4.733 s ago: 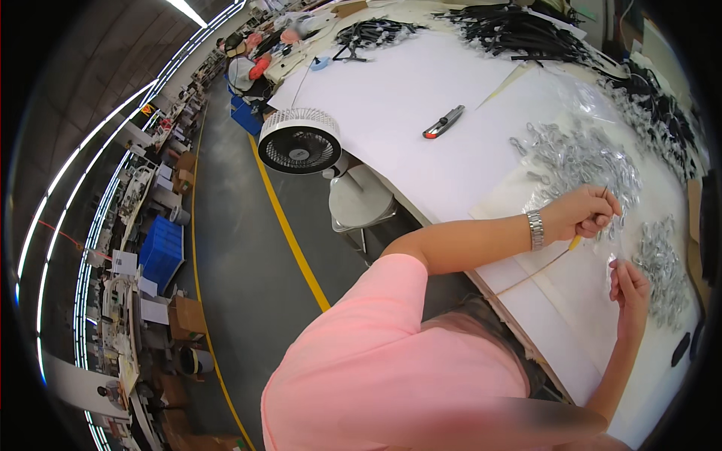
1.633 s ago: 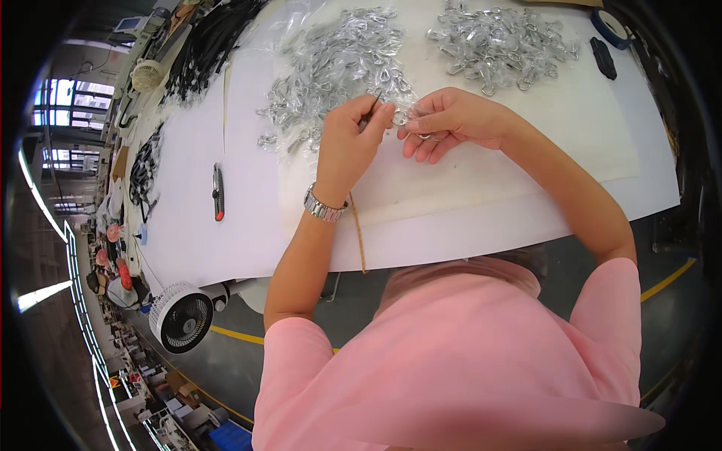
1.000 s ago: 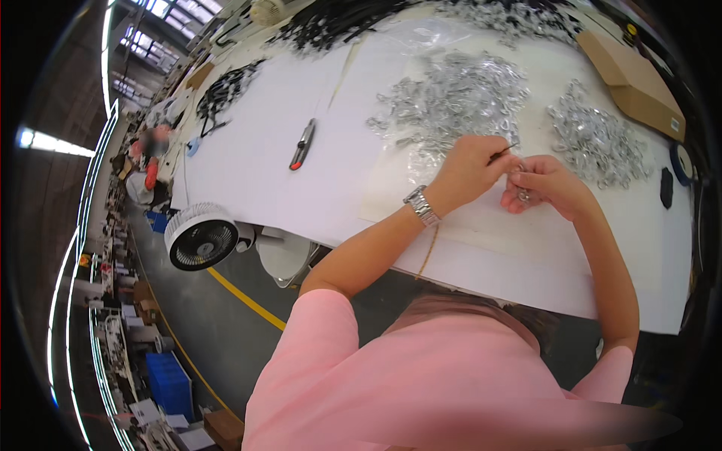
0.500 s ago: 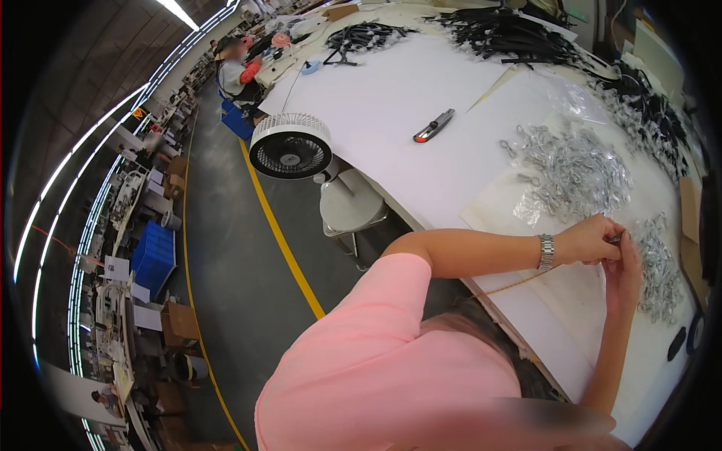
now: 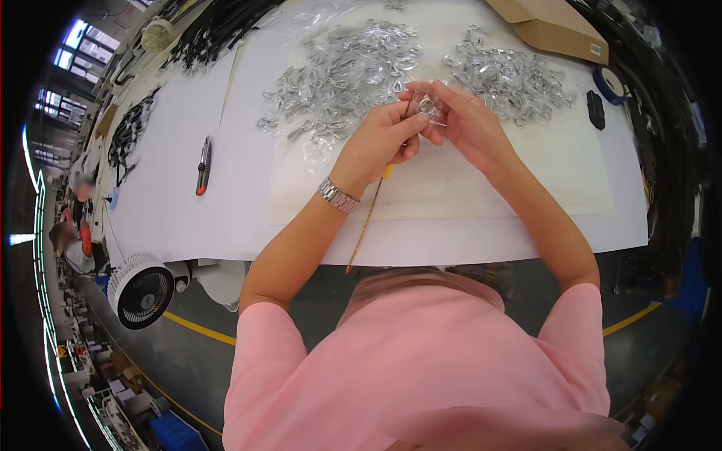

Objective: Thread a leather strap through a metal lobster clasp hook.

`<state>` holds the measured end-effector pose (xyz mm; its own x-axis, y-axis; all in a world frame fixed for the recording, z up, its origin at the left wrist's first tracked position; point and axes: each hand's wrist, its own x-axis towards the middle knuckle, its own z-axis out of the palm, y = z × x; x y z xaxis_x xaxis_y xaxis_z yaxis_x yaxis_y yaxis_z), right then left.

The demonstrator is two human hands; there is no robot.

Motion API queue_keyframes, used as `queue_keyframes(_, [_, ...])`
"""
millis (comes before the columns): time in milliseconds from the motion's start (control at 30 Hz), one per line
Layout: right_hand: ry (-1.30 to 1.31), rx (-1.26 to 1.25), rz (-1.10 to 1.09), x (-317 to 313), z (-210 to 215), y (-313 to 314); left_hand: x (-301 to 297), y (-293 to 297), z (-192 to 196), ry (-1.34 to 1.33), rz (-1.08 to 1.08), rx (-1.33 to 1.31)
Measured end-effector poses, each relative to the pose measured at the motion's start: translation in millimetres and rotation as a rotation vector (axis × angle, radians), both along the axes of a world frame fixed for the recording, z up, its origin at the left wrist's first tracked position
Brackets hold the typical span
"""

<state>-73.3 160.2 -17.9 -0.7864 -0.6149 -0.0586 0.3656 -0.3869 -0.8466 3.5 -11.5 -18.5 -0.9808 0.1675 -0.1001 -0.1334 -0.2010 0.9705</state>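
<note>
Both hands meet over the table in front of the piles of metal clasps. My left hand, with a metal watch on the wrist, has its fingers closed; what they grip is mostly hidden. Below that hand a yellow end with a braided yellow-brown cord hangs toward the table's front edge. Curled round a small shiny metal piece in clear wrap are the fingers of my right hand. Left-hand fingertips come close to this piece. Many wrapped silver clasps lie beyond the left hand, and another pile beyond the right.
On the white table a utility knife lies at left. Black straps are heaped at far left. At right are a cardboard box, a tape roll and a black object. A fan stands left.
The view has swung round, so the hands and clasp piles now sit near the middle. Both hands stay together, and the shiny wrapped piece between them now shows.
</note>
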Motion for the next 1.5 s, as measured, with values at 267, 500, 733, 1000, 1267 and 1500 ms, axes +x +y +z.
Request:
queue_keyframes(267, [0.110, 0.125, -0.015, 1, -3, 12, 9, 5, 21, 0.095, 0.027, -0.242])
queue_keyframes(500, [0.018, 0.049, 0.021, 1, -7, 13, 3, 7, 10, 0.127, 0.169, -0.288])
queue_keyframes(733, [-0.062, 0.019, 0.007, 6, -4, 12, 5, 3, 8, 0.180, 0.204, -0.559])
queue_keyframes(1000, [-0.058, -0.009, -0.023, 2, -4, 13, 5, -3, 12, 0.052, 0.102, -0.521])
queue_keyframes(1267, [0.004, 0.024, -0.077, 0, -5, 16, 10, 6, 23, 0.112, 0.310, -0.195])
queue_keyframes(1500, [-0.020, 0.032, -0.177, 0, 0, 16, 11, 3, 25, 0.191, 0.328, -0.190])
